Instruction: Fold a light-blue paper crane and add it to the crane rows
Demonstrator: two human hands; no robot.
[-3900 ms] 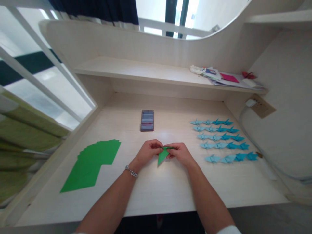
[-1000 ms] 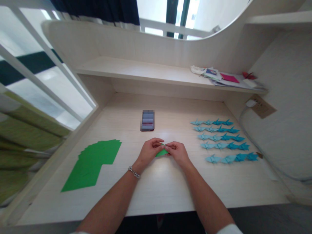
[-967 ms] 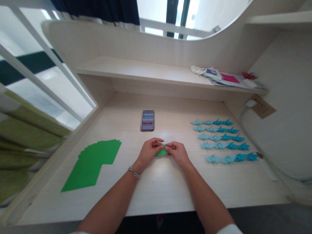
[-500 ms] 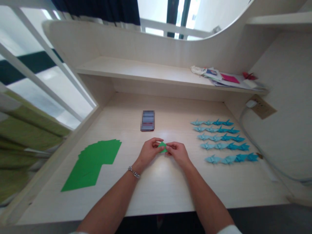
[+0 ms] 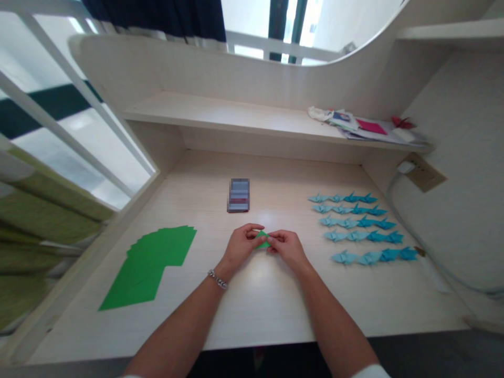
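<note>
At the middle of a pale wood-grain desk (image 5: pixel 252 310), a person's left hand (image 5: pixel 242 245), with a silver chain bracelet (image 5: pixel 218 279) on the wrist, and right hand (image 5: pixel 287 248) are close together around a small folded piece of bright green paper (image 5: pixel 262 240). The paper is between the two hands, and the fingers of each hand are bent and pinching it from its own side, so the fingertips nearly meet. To the left lies a fanned stack of flat green paper sheets (image 5: pixel 147 265), well apart from the hands. Ahead is a small rectangular object (image 5: pixel 238 195), too blurred to tell what it is. To the right stand neat rows of light blue and dark blue folded paper cranes (image 5: pixel 358 226)
</note>
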